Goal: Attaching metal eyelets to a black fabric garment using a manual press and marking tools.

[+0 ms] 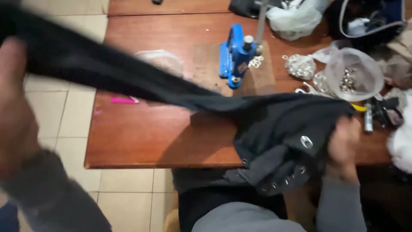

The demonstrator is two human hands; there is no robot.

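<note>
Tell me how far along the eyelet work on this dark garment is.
Done: several metal eyelets already sit along the dark garment edge. In hand: the right hand bunches it, and the left hand lifts its other end. Left: loose eyelets remain beside the blue press, which stands unused.

The left hand (15, 103) is motion-blurred and cut off by the frame edge; the dark garment (274, 129) hides the right hand's (343, 146) fingers.
</note>
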